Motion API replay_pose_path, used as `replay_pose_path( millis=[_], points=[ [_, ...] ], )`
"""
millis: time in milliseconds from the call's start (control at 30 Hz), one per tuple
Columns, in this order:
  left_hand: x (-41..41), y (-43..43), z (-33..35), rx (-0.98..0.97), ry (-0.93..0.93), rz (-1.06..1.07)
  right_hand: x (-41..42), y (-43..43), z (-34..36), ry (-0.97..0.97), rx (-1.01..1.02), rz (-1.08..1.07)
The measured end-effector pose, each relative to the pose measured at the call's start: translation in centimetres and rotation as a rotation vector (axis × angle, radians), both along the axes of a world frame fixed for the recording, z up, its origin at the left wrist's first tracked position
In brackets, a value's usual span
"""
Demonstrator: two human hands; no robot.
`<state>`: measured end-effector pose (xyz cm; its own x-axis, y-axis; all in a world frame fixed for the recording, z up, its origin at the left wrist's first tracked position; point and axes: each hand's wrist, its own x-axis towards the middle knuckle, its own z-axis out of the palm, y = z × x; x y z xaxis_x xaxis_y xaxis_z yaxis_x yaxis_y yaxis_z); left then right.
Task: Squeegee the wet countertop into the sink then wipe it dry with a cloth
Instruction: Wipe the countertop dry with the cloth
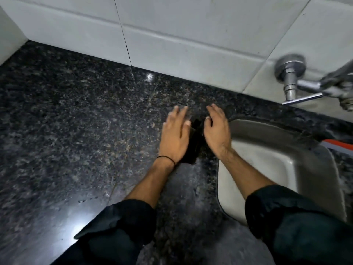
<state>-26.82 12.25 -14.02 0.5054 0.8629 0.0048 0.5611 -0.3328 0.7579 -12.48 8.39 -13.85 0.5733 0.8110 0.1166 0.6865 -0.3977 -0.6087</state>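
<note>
Left hand point(175, 135): flat on the dark cloth point(193, 144), fingers point(181, 113) spread apart and stretched out, a thin black band on the wrist
Right hand point(216, 131): just beside the left one, palm down, fingers bent a little and apart, thumb touching the cloth's edge
Cloth: black and bunched up, lying between the two hands on the surface point(76, 121), close to the sink
Surface: dark speckled stone, shiny, with a few small drops near the front
Sink point(286, 159): grey metal, to the right of the hands
Tap point(298, 83): silver, on the white tile wall point(172, 35) above the sink
</note>
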Motion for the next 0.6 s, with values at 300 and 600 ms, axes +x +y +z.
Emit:
replay_pose_path(
  millis=[300,600],
  points=[
    [-8.1,1.2,-3.7,0.153,0.56,0.215,-1.8,-0.5,-1.7,-0.437,-0.302,0.583],
    [-8.0,1.1,-3.6,0.146,0.544,0.225,2.0,7.3,-1.6,-0.285,-0.472,0.253]
  ],
)
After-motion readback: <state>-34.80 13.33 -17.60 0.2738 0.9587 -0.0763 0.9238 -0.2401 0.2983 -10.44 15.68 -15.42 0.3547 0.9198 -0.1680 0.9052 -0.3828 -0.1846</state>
